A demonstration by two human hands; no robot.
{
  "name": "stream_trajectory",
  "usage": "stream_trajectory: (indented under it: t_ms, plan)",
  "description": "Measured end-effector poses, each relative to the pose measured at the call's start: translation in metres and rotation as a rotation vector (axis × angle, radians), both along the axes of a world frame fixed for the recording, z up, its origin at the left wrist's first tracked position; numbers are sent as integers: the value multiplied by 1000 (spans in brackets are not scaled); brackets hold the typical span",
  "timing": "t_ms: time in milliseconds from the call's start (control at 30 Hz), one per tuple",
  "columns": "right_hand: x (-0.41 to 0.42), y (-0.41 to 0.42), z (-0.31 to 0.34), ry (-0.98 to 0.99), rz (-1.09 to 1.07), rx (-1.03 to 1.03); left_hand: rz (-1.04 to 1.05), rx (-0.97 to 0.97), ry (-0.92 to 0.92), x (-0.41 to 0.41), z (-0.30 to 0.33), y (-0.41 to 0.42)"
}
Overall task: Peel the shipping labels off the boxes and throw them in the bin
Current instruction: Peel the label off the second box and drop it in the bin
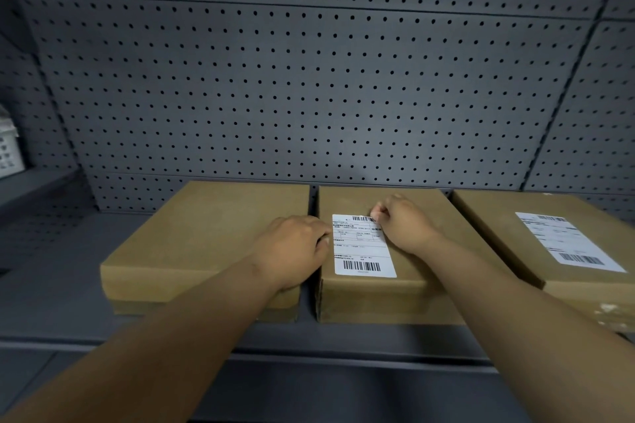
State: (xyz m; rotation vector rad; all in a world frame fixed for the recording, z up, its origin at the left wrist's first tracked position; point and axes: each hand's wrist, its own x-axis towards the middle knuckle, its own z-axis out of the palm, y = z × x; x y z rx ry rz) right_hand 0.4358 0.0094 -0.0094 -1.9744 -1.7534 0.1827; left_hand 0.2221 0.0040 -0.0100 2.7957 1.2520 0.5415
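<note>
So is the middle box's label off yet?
Still on: the label lies flat on the middle box; the right hand pinches its top corner.

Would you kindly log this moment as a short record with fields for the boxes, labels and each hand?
boxes: three on the shelf
left box: no label visible
middle box: label on top
right box: label on top
left hand: steadies middle box's left edge
right hand: picks at middle label's far right corner
bin: not visible
</note>
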Motion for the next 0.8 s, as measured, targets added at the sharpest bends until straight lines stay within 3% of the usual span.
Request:
stream_trajectory:
  t_ms: [133,333,567,800]
  plan:
    - [3,-1,0,147,5,99,0,12,6,0,0,1]
    - [-4,1,1,-16,28,64,-1,20,22,0,0,1]
    - [-3,0,2,107,61,42,5,27,16,1,0,1]
    - [2,-3,1,350,113,91,5,38,7,1,-1,2]
